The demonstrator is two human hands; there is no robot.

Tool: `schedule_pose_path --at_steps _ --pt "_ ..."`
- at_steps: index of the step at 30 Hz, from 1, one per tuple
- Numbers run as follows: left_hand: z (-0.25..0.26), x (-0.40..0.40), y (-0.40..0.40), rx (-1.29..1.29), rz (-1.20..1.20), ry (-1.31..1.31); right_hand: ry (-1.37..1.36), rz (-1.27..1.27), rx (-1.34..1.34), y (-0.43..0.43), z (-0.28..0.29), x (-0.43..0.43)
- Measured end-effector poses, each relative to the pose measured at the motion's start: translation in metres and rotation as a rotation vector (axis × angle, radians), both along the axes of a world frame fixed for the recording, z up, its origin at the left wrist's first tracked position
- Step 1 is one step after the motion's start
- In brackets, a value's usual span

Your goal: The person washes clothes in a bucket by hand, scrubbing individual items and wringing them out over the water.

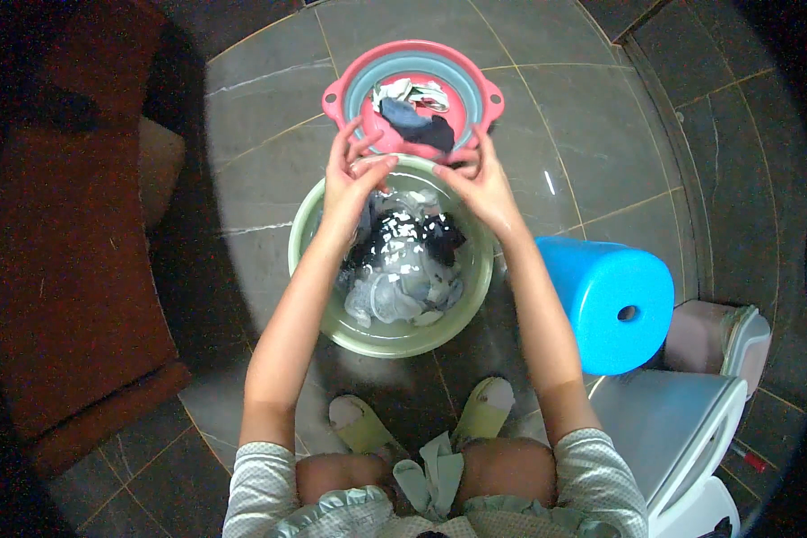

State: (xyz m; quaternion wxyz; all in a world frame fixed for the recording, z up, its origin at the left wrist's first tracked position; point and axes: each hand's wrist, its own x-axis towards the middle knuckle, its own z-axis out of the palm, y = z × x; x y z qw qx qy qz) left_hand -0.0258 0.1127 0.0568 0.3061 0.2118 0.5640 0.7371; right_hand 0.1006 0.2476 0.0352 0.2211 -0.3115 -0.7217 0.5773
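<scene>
My left hand [353, 165] and my right hand [474, 175] reach over the far rim of a pale green basin [474, 316], thumbs turned inward and fingers apart. I see nothing held in either one. Dark and light clothes [397, 289] lie in water in this basin. Just beyond stands a pink and blue collapsible basin [413, 50] with handles; the fingers overlap its near side. Inside it lie a white cloth [403, 89], a blue-grey cloth [403, 113] and a dark cloth [437, 134]. Whether my fingertips touch the rims is unclear.
A blue plastic stool [595, 289] stands right of the green basin. Beside it are a pinkish container [699, 333] and a grey bin with a white rim [666, 403]. Reddish-brown furniture [81, 269] fills the left side. My slippered feet [360, 424] rest on grey floor tiles.
</scene>
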Motion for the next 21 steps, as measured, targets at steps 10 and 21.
schedule_pose_path --at_steps 10,21 --pt "-0.063 0.003 -0.061 -0.38 -0.077 0.193 -0.087 0.108 0.033 -0.012 -0.025 0.04" --pt "-0.087 0.025 -0.108 -0.744 -0.131 0.501 -0.276 0.154 0.276 -0.033 -0.009 0.045"
